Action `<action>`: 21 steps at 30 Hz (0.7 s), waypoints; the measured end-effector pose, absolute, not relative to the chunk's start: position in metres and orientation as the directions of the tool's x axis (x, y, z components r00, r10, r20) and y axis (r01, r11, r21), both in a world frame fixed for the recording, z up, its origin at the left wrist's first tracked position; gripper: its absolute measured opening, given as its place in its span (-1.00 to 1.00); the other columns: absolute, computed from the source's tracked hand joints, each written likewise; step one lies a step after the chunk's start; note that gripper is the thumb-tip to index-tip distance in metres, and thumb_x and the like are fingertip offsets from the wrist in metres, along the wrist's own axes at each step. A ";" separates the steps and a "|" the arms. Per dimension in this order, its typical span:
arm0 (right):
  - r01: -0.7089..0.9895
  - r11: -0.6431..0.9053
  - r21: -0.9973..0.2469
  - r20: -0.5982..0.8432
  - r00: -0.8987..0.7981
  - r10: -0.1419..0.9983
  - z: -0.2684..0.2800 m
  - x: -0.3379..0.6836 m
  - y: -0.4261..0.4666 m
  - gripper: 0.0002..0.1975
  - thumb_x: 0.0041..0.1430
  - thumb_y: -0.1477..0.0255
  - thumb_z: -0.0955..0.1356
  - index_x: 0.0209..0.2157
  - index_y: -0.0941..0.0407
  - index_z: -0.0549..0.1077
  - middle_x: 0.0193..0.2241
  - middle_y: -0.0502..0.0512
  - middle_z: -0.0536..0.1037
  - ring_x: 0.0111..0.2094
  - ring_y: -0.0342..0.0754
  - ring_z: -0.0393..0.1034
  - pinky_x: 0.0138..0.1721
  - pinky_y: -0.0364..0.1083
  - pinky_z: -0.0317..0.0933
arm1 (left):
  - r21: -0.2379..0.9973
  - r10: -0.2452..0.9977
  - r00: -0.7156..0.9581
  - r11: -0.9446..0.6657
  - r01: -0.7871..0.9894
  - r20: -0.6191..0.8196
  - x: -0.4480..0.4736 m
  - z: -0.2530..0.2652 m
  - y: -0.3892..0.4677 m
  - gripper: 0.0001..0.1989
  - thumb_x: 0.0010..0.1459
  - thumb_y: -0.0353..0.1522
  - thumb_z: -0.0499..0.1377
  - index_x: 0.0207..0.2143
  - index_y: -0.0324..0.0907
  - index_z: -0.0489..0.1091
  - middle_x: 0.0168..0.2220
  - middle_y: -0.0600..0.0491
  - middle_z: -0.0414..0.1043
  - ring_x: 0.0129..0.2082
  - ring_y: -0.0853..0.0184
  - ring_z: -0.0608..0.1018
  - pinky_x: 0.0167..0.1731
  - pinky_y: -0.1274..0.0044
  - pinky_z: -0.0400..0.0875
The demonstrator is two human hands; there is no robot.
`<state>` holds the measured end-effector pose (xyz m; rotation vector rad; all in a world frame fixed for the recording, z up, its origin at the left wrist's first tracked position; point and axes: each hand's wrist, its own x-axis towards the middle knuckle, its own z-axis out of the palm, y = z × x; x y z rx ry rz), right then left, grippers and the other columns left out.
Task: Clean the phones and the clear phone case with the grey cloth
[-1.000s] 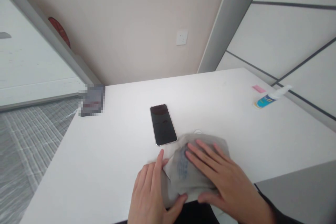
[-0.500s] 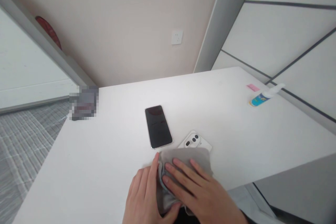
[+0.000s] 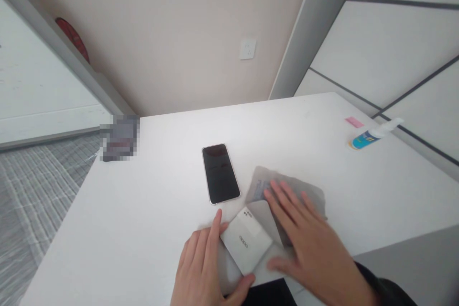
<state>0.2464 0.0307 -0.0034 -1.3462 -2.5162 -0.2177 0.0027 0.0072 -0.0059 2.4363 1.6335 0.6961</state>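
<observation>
A white phone [image 3: 244,241] lies back up near the front edge of the white table, with "OPPO" lettering on its back. My left hand [image 3: 204,263] grips its left side, the thumb at the near edge and the index finger at the upper left. To the right is a grey cloth [image 3: 301,186] spread flat, covering the phone's far end, so its cameras are hidden. Flat on this cloth rests my right hand [image 3: 304,234], fingers stretched out and thumb apart. Just beyond the hands, a second phone [image 3: 221,173] lies with its black screen up.
On the right of the table [image 3: 143,220] lie a blue-labelled spray bottle [image 3: 373,136] and a pink slip [image 3: 354,122]. A blurred-out dark object [image 3: 122,138] sits at the back left corner. Behind are a wall with a socket [image 3: 247,49] and white panels.
The cloth has slid right and now lies spread over the phone's far end, uncovering its lettered part. My right hand moved right with it. My left hand stays at the phone's left side.
</observation>
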 end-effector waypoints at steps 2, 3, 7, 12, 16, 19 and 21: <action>0.717 0.693 0.081 0.326 -0.676 0.661 -0.004 0.243 0.024 -0.31 0.47 0.07 0.20 0.42 0.22 0.20 0.42 0.13 0.23 0.44 0.08 0.05 0.25 0.07 0.16 | 0.321 0.895 0.321 -0.417 0.851 0.309 0.002 -0.006 0.006 0.03 0.19 -0.10 0.28 0.49 -0.23 -0.23 -0.06 -0.09 0.62 -0.18 0.09 0.68 -0.20 0.31 0.63; 0.671 0.733 0.108 0.316 -0.722 0.615 -0.004 0.242 0.022 -0.39 0.49 0.15 0.20 0.41 0.16 0.23 0.42 0.03 0.24 0.43 0.00 0.05 0.23 0.01 0.17 | 0.309 0.892 0.327 -0.421 0.853 0.311 0.001 -0.007 0.006 0.01 0.21 -0.08 0.25 0.49 -0.23 -0.22 -0.06 -0.09 0.62 -0.17 0.09 0.68 -0.20 0.30 0.63; 0.822 0.565 0.073 0.306 -0.557 0.772 -0.002 0.249 0.023 -0.20 0.47 -0.06 0.12 0.44 0.26 0.13 0.40 0.21 0.28 0.38 0.17 0.17 0.21 0.16 0.18 | 0.329 0.897 0.314 -0.411 0.850 0.311 0.002 -0.006 0.007 -0.06 0.30 0.00 0.16 0.49 -0.20 -0.20 -0.07 -0.07 0.63 -0.19 0.13 0.68 -0.22 0.35 0.62; 0.731 0.673 0.118 0.346 -0.665 0.662 -0.010 0.246 0.013 -0.35 0.47 0.09 0.22 0.40 0.20 0.24 0.37 0.12 0.35 0.38 0.10 0.15 0.22 0.04 0.16 | 0.260 0.870 0.333 -0.438 0.861 0.365 0.007 -0.001 0.012 -0.16 0.42 0.07 -0.09 0.50 -0.23 -0.25 -0.14 -0.06 0.64 -0.26 0.19 0.69 -0.28 0.40 0.62; 0.785 0.614 0.083 0.322 -0.604 0.729 -0.008 0.249 0.014 -0.22 0.47 -0.04 0.14 0.43 0.24 0.17 0.37 0.19 0.34 0.36 0.14 0.18 0.24 0.09 0.14 | 0.218 0.864 0.342 -0.438 0.872 0.369 0.009 0.002 0.014 -0.15 0.43 0.07 -0.13 0.51 -0.26 -0.28 -0.17 -0.04 0.65 -0.28 0.21 0.70 -0.29 0.41 0.62; 0.865 0.501 0.012 0.344 -0.474 0.810 -0.006 0.246 0.020 -0.01 0.40 -0.18 0.10 0.43 0.42 0.08 0.36 0.44 0.31 0.36 0.33 0.18 0.21 0.23 0.15 | 0.212 0.865 0.334 -0.430 0.878 0.373 0.007 0.002 0.013 -0.15 0.43 0.08 -0.15 0.51 -0.28 -0.29 -0.19 -0.03 0.65 -0.29 0.23 0.70 -0.29 0.44 0.62; 0.767 0.641 0.032 0.378 -0.603 0.703 -0.005 0.235 0.022 -0.25 0.47 0.01 0.18 0.39 0.31 0.22 0.36 0.28 0.35 0.36 0.21 0.19 0.21 0.12 0.19 | 0.165 0.842 0.365 -0.456 0.874 0.396 0.005 0.001 0.013 -0.17 0.45 0.05 -0.19 0.51 -0.32 -0.30 -0.17 -0.06 0.66 -0.29 0.22 0.70 -0.29 0.45 0.61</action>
